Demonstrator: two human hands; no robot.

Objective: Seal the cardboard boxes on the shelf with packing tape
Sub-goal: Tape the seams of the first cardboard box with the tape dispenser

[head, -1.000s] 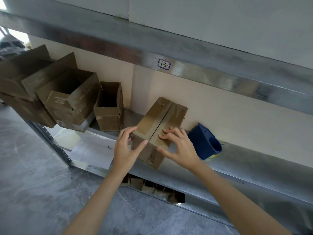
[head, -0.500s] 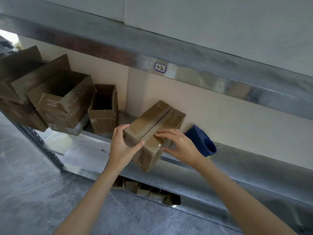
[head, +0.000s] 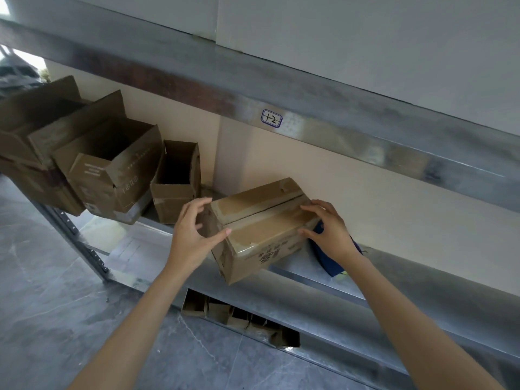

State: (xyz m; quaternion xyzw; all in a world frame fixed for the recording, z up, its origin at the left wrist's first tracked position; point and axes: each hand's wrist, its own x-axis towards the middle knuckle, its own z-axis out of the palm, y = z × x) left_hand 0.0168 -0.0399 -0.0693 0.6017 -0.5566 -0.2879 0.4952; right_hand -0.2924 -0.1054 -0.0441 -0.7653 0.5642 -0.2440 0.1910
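Observation:
A closed cardboard box (head: 261, 229) with old tape along its top flaps sits at the front edge of the metal shelf (head: 309, 280), one corner hanging over the edge. My left hand (head: 194, 235) grips its left end, thumb on the near top corner and fingers curled round the far side. On the box's right end my right hand (head: 329, 229) holds it with curled fingers on the top and thumb on the side. A blue tape dispenser (head: 334, 263) lies on the shelf behind my right hand, mostly hidden by it.
Several open cardboard boxes (head: 109, 170) stand at the shelf's left, a small one (head: 176, 184) nearest the held box. A metal beam with a "1-2" label (head: 271, 118) runs overhead. Flattened cardboard (head: 239, 319) lies on the lower shelf. Grey floor is at the left.
Both hands have turned the box so its long side now runs left to right. The right hand has shifted to the box's right end and now covers most of the blue dispenser.

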